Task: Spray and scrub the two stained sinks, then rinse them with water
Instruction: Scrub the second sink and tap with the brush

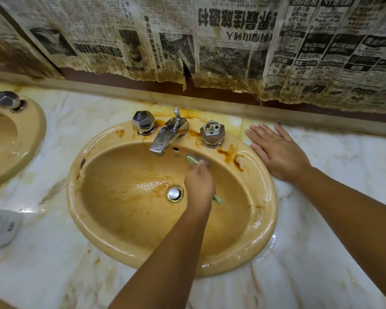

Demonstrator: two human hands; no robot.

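Note:
A tan oval sink (125, 237) with rusty brown stains sits in a marble counter. My left hand (200, 188) is inside the bowl, shut on a pale green scrub brush (192, 159) whose head presses the back wall below the chrome faucet (165, 137). The brush's handle end (217, 199) sticks out behind my fist. My right hand (276, 152) lies flat and open on the counter beside the sink's right rim. A second tan sink (31, 139) shows at the left edge.
Two chrome faceted tap knobs (143, 122) (212, 131) flank the faucet. A drain plug (174, 194) sits mid-bowl. A white bottle (0, 226) lies at the left edge. Stained newspaper (210, 41) covers the wall behind. The marble counter (321, 253) is wet.

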